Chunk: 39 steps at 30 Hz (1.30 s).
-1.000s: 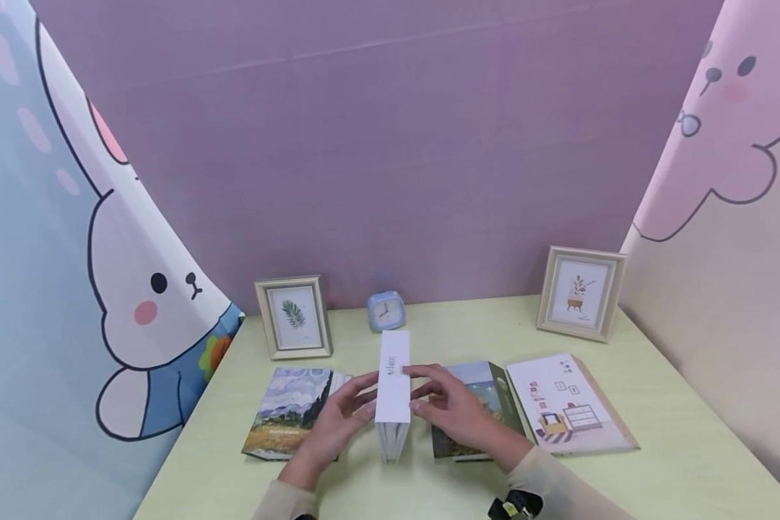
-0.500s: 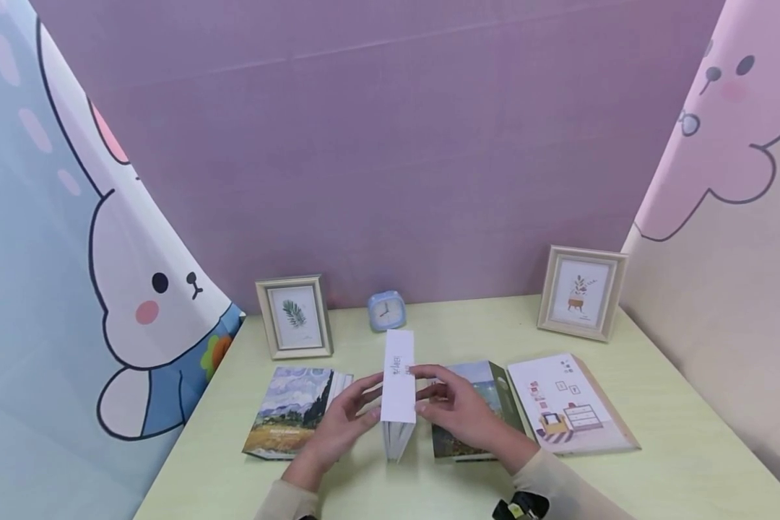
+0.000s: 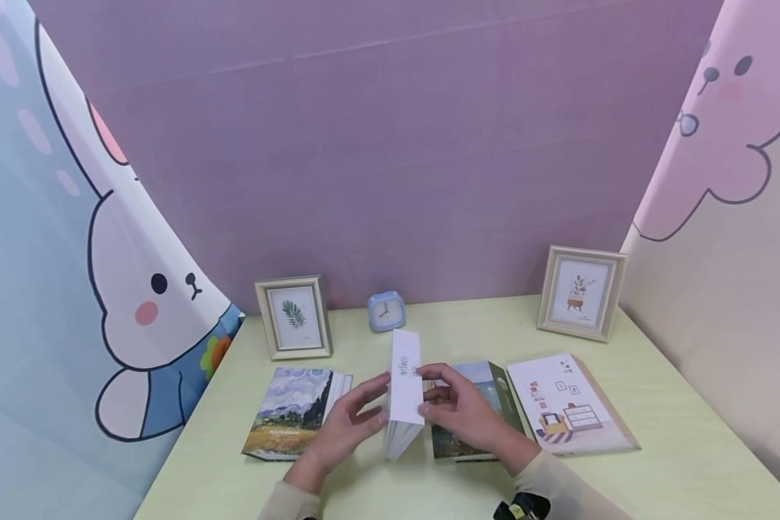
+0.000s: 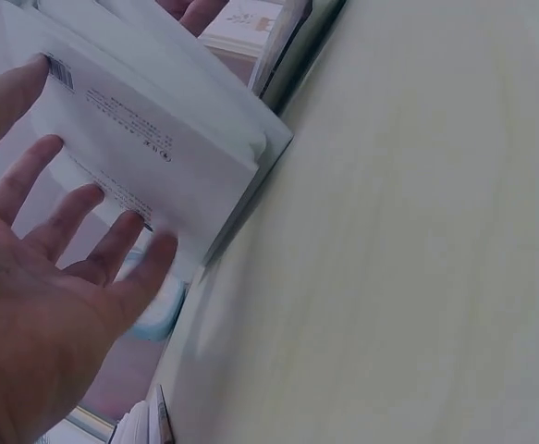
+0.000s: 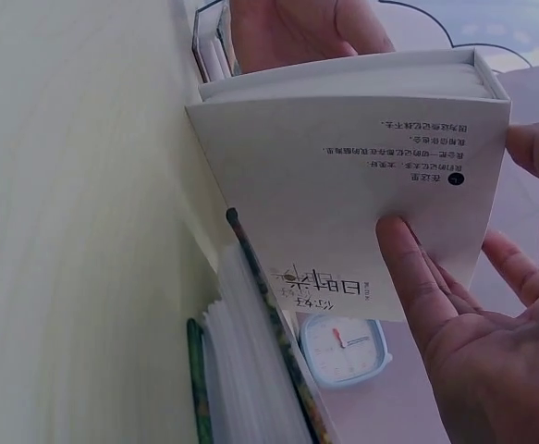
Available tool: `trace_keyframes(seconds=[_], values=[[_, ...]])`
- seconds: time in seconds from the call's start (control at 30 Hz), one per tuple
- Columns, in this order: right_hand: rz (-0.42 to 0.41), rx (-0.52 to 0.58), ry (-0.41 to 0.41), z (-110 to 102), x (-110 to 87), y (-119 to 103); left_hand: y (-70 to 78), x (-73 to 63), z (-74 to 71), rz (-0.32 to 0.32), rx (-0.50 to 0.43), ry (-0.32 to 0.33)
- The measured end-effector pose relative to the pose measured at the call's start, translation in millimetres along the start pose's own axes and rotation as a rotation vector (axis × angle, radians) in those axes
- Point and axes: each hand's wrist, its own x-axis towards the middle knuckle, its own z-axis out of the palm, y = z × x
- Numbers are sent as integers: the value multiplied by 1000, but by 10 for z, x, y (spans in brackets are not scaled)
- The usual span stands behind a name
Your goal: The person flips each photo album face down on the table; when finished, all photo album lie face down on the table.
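Best kept steady with flat, open-fingered hands, left hand point(image 3: 338, 433) and right hand point(image 3: 471, 415) pressing both covers of the white book point(image 3: 404, 390) standing spine-up on the table point(image 3: 676, 462), between two lying books.

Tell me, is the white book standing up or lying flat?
Standing up, leaning slightly. The white book rests on its edge on the table, between the left hand and right hand.

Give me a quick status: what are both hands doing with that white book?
Left hand and right hand, fingers straight, press the upright white paperback book from both sides. Book stands on the pale green table, leaning slightly. Painted-cover books lie close on either side.
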Motion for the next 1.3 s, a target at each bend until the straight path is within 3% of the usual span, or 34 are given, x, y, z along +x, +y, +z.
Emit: trace_keyframes(seconds=[0.53, 0.87, 1.3], values=[[-16, 25, -27, -33, -24, 68, -42, 6, -10, -25, 13, -7], [39, 14, -16, -44, -28, 92, -7, -6, -10, -65, 59, 20], [76, -135, 34, -25, -34, 137, 9, -22, -19, -79, 109, 65]])
